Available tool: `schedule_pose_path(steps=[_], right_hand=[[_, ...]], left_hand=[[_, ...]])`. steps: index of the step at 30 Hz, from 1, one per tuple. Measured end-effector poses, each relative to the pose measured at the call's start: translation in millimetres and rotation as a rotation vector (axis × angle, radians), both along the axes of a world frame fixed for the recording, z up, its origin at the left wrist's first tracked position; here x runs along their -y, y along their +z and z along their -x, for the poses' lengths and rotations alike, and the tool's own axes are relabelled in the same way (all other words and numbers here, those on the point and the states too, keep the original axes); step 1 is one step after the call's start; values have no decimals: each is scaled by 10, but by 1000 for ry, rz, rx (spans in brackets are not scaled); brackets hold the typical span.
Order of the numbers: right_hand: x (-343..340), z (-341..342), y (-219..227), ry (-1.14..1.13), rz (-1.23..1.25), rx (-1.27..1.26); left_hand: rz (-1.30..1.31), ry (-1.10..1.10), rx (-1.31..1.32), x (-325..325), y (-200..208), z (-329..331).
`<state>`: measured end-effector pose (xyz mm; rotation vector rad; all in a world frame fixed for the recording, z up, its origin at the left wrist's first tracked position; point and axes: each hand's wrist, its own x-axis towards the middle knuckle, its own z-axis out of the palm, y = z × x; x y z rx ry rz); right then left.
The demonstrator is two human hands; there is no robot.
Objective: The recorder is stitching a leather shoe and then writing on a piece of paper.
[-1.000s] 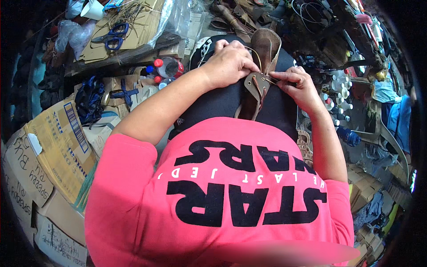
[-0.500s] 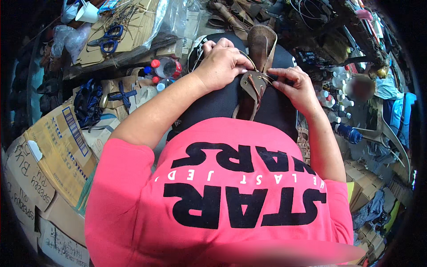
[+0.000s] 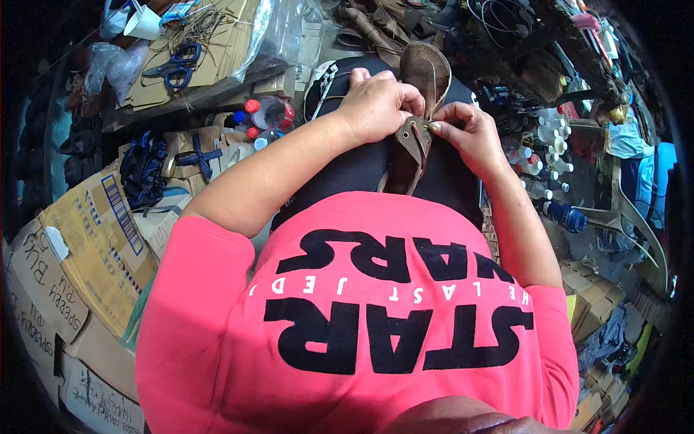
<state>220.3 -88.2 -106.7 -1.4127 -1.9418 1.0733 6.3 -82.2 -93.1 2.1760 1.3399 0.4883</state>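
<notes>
A brown leather shoe (image 3: 409, 143) lies across my dark-trousered lap. Metal eyelets show on its flap, and a brown lace crosses it. Its far part has a rough brown surface (image 3: 423, 66), with a thin pale cord (image 3: 434, 76) lying over it. My left hand (image 3: 379, 105) is closed at the flap's left edge, fingers bent; what the fingertips pinch is hidden. At the flap's right side my right hand (image 3: 470, 135) pinches thumb and forefinger together by an eyelet, on what looks like the lace. A thin strand (image 3: 323, 99) shows left of my left hand.
Blue-handled scissors (image 3: 180, 66) lie on cardboard sheets (image 3: 155, 90) at the far left. Plastic bottles (image 3: 273, 112) stand left of my knee, with several more bottles (image 3: 549, 145) at the right. Cardboard boxes (image 3: 94, 246) fill the near left. Leather scraps (image 3: 372, 29) lie ahead.
My left hand has moved right, close against the flap. My right hand has shifted slightly left and up onto the flap's edge. The lace strands between them are now mostly covered.
</notes>
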Motion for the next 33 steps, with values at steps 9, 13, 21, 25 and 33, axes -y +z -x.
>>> schedule_pose_path(steps=[9, 13, 21, 25, 33], right_hand=[[-127, -200, 169, 96, -62, 53], [-54, -252, 110, 98, -48, -76], [54, -508, 416, 70, 374, -149], [-287, -465, 368, 75, -254, 309], [-161, -31, 640, 482, -419, 661]], left_hand=[[-135, -35, 7, 14, 43, 322], [-71, -68, -126, 80, 237, 200], [17, -258, -182, -85, 207, 99], [1, -355, -248, -146, 282, 14], [-97, -374, -248, -138, 195, 115]])
